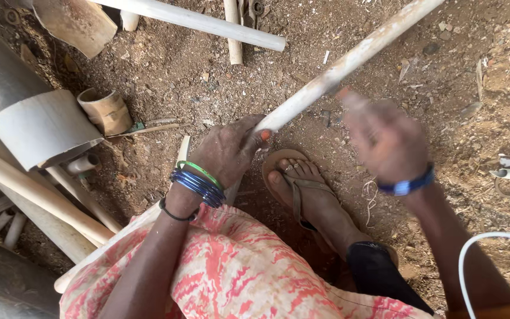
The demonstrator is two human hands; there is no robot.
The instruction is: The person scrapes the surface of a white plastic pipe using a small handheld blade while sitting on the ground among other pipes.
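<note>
My left hand (229,149) grips a long pale wooden stick (349,59) that slants from my lap up to the top right of the view. Blue and green bangles ring that wrist. My right hand (385,139) is blurred with motion, hovering just right of the stick, a little below it, fingers loosely curled; I cannot see anything in it. A blue bangle sits on that wrist. My sandalled foot (305,189) rests on the dirt below the stick, between the two hands. A pink patterned cloth (237,272) covers my lap.
Several pale sticks and poles (36,195) lie stacked at the left. A short bamboo section (106,110) stands by a grey curved sheet (42,127). Another pole (208,23) lies at the top. The ground is brown dirt with shavings. A white cord (473,248) curves at the lower right.
</note>
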